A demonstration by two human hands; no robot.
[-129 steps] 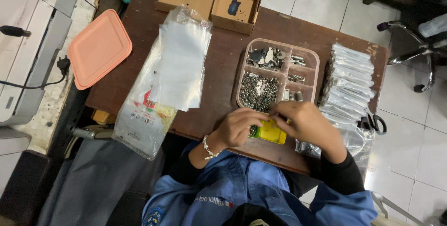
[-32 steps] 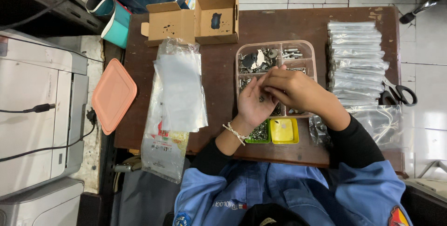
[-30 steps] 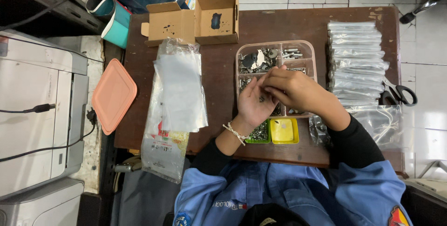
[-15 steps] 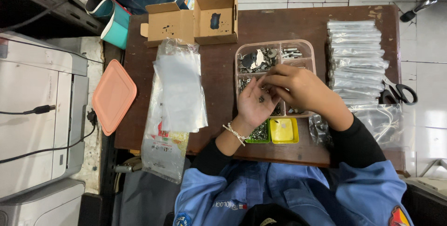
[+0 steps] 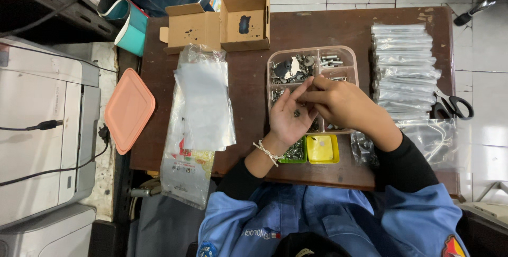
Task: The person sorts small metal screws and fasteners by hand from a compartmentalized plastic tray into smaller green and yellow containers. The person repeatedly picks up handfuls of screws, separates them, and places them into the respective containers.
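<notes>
**Hands over the parts tray**

The left hand (image 5: 290,116) lay palm-up and open, cupping small dark metal screws (image 5: 296,112). The right hand (image 5: 338,103), fingers pinched narrow, touched its fingertips. Beneath both sat the clear plastic compartment tray (image 5: 346,56); a small yellow plastic box (image 5: 323,148) lay just below the wrists.

My left hand (image 5: 290,116) lay palm-up, fingers spread; my right hand (image 5: 338,103) curled, fingertips pinching beside it.

Dark brown table (image 5: 317,29), salmon-orange lid (image 5: 128,110), and a see-through pinkish tray (image 5: 311,53) full of silvery grey bits. Little bins (image 5: 323,149) are yellow and green, sleeves blue over black, cardboard box (image 5: 219,21) plain tan.
</notes>
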